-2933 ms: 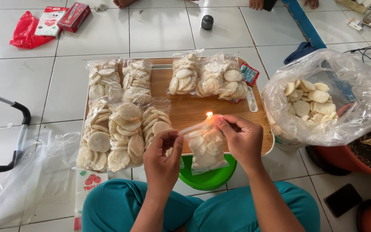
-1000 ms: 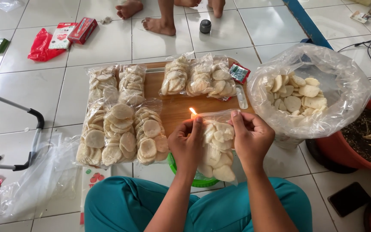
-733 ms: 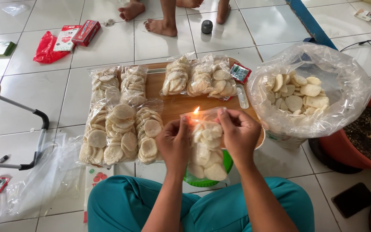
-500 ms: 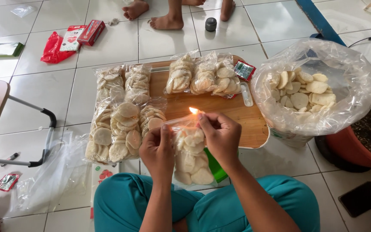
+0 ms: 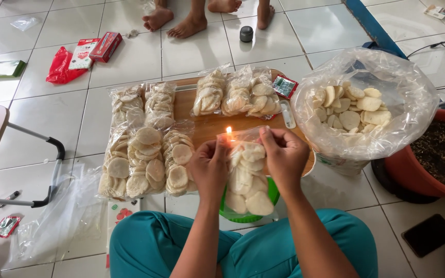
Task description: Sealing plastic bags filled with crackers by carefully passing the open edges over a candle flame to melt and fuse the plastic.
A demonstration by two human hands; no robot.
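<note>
My left hand (image 5: 209, 167) and my right hand (image 5: 283, 154) pinch the top edge of a clear plastic bag of round white crackers (image 5: 246, 180). The bag hangs upright between them. A small candle flame (image 5: 228, 131) burns just behind the bag's top left corner, close to my left fingertips. Under the bag sits a green bowl (image 5: 271, 191). Behind it lies a wooden board (image 5: 209, 123) with several filled cracker bags (image 5: 145, 159) on it.
A big open plastic sack of loose crackers (image 5: 361, 105) stands at the right, beside a red-brown tub (image 5: 428, 164). Another person's bare feet (image 5: 189, 23) stand at the far edge. Empty plastic bags (image 5: 52, 216) lie left of my knee. A metal frame (image 5: 52, 170) is at the left.
The bag's top edge has been drawn along the flame; both hands shifted slightly left then right with the bag. The view has moved a little.
</note>
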